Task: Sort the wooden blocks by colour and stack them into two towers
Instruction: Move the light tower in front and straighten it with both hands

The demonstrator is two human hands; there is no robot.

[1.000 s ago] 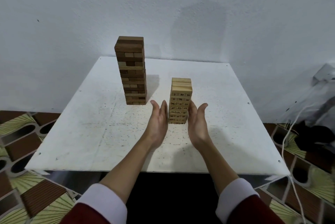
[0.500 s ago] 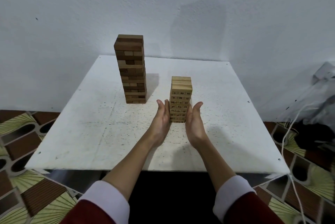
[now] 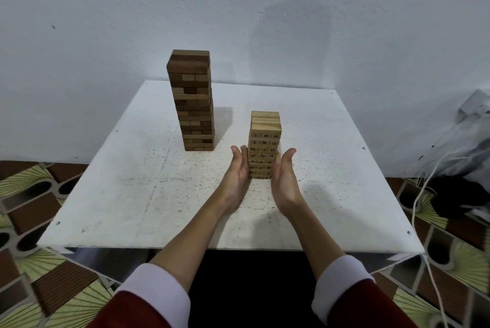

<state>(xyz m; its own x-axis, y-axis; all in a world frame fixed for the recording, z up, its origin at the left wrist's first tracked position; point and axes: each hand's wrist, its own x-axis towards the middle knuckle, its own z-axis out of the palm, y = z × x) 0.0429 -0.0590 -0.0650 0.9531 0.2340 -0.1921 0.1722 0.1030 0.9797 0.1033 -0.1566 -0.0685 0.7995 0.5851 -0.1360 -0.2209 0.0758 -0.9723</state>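
Now both hands flank the pale tower (image 3: 264, 143), which stands upright on the white table (image 3: 132, 189) with dark numbers on its near face. With straight fingers the left hand (image 3: 236, 175) lies flat against the pale tower's left side, and the right hand (image 3: 284, 176) meets its right side the same way; whether the palms press or merely touch is hard to tell. Left of the pale tower and farther back, well apart, the taller dark tower (image 3: 193, 100) stands untouched.
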